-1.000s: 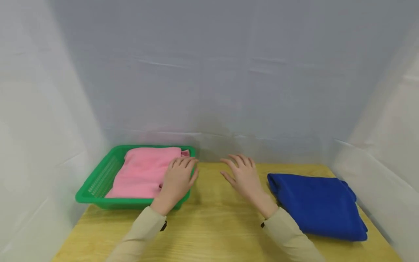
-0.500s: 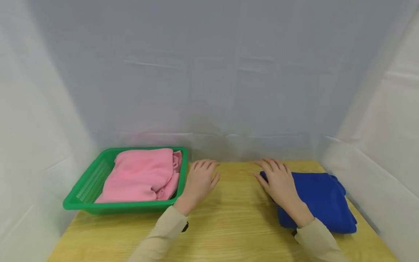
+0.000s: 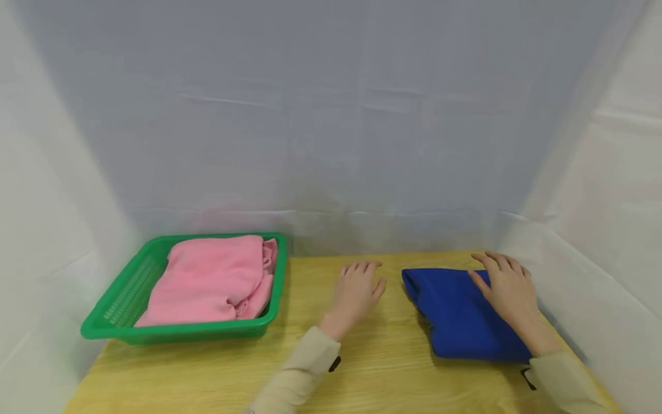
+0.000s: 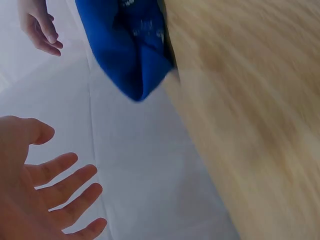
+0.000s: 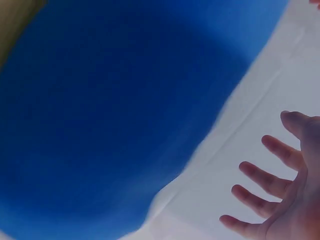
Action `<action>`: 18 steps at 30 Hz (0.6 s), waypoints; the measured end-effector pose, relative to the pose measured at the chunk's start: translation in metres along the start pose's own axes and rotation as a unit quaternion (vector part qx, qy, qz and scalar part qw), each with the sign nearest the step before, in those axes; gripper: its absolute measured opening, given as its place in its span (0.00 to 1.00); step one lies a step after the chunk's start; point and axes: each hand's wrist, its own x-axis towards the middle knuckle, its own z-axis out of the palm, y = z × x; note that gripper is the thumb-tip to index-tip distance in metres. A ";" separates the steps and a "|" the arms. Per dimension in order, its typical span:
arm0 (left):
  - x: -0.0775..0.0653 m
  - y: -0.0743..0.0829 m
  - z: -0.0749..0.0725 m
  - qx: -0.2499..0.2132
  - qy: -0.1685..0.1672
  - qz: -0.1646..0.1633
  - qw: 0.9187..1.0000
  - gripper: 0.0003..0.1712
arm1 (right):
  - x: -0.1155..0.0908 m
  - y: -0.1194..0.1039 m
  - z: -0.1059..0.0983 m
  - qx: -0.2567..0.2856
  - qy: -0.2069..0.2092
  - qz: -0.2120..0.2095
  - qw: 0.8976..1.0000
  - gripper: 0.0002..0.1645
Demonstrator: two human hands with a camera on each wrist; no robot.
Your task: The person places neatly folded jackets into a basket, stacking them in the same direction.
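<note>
A folded blue cloth (image 3: 455, 316) lies on the right part of the wooden table. Above its right side hovers my right hand (image 3: 512, 296), fingers spread and holding nothing; the right wrist view shows a gap between the fingers (image 5: 265, 180) and the cloth (image 5: 110, 110). My left hand (image 3: 354, 293) is over the table, left of the blue cloth, empty and with its fingers relaxed. In the left wrist view, a folded end of the blue cloth (image 4: 130, 55) shows beyond that hand (image 4: 45, 185). A folded pink cloth (image 3: 207, 282) lies inside a green basket (image 3: 181, 332) at the left.
The wooden table (image 3: 372, 379) carries the basket and the blue cloth. White sheeting (image 3: 331, 144) hangs behind the table, and more white sheeting (image 3: 610, 241) closes the right side close to my right hand. Bare wood shows between the basket and the blue cloth.
Both hands have moved to the right. My left hand has left the space over the basket's edge, and my right hand has come over the blue cloth. The cloths look unmoved.
</note>
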 end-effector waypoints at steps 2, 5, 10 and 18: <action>0.002 0.009 0.008 -0.013 -0.010 -0.010 1.000 0.22 | -0.004 0.016 0.001 -0.007 -0.021 0.013 1.000 0.28; 0.005 0.023 0.020 -0.026 -0.023 -0.021 0.999 0.23 | -0.012 0.040 0.003 -0.015 -0.047 0.023 0.999 0.28; 0.011 0.046 0.033 -0.039 -0.046 -0.016 0.998 0.30 | -0.031 0.071 0.005 -0.023 -0.081 0.044 0.996 0.29; 0.017 0.076 0.048 -0.044 -0.109 0.025 0.993 0.37 | -0.044 0.100 0.011 -0.010 -0.202 0.112 0.973 0.41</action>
